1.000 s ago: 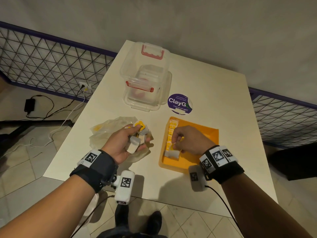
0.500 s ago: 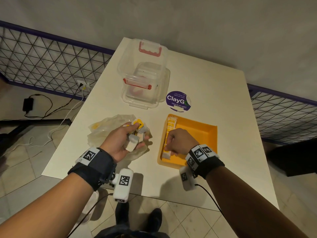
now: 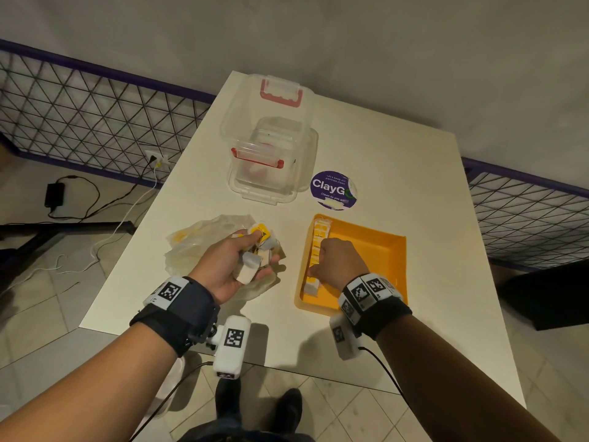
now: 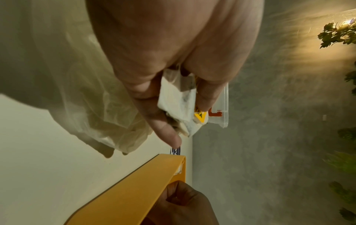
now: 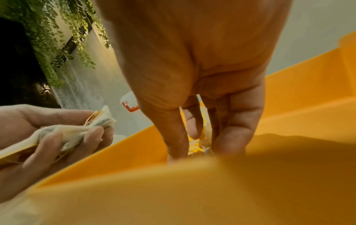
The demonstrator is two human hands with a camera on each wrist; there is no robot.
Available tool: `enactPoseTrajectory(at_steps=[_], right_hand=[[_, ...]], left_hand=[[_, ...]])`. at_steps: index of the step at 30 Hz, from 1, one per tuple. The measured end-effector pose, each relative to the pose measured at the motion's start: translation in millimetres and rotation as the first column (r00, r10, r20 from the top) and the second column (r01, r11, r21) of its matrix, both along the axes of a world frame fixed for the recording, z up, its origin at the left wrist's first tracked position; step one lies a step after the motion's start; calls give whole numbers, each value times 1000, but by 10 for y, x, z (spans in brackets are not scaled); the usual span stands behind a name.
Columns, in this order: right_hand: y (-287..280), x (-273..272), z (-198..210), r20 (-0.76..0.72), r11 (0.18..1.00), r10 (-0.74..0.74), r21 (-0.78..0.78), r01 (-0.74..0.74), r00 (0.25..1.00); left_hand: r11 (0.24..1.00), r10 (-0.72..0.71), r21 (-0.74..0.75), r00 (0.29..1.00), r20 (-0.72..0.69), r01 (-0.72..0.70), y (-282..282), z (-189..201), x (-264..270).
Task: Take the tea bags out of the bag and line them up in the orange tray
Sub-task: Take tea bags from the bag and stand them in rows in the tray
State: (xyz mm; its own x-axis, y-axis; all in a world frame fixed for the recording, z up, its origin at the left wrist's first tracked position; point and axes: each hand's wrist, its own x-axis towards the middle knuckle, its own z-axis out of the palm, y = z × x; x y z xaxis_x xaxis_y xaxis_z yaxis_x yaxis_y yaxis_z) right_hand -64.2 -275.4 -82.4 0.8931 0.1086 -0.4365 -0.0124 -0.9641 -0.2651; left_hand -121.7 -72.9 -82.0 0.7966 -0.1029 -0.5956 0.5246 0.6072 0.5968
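Observation:
A crumpled clear plastic bag [image 3: 194, 247] lies on the white table [image 3: 430, 218], left of the orange tray [image 3: 379, 256]. My left hand [image 3: 259, 250] hovers over the bag and grips a bunch of white tea bags with yellow tags [image 3: 247, 271]; the left wrist view shows the bunch [image 4: 179, 99] pinched between thumb and fingers. A row of tea bags [image 3: 320, 232] lines the tray's left wall. My right hand [image 3: 318, 261] is down in the tray at the near end of the row, its thumb and fingers curled round a tea bag [image 5: 200, 137].
A clear plastic box with red latches [image 3: 267, 167] stands behind the bag, its lid [image 3: 274, 100] leaning at the back. A round purple sticker [image 3: 333, 189] lies beyond the tray. Wire fencing [image 3: 95, 106] flanks the table; its near edge [image 3: 287, 365] is under my wrists.
My right hand has lowered a tea bag into the tray and moved it left against the row. The left hand still holds its bunch over the bag.

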Motion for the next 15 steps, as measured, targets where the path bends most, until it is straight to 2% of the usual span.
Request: enactPoseTrajectory(at_steps=[5,10,12,13,15], right_hand=[[26,25,-30,12,999,-34,12,33,999],[2,86,40,-8,999,-33,18,33,999],[-39,157,150,83,1000,-24,-8,25,996],[-47,184,233,150,998,-40,46,33,988],[0,174,438,219,950,-84,311,12,972]], left_hand=[[1000,2,-14,1000,8,-1,-6,10,2],[996,-17,-92,1000,8,18,9,42,-17],[997,-25,-77,999,29,27,6,54,-21],[997,-35,-67,998,50,38,-1,57,-23],[997,-55,-45,996,77,58,-15,57,-22]])
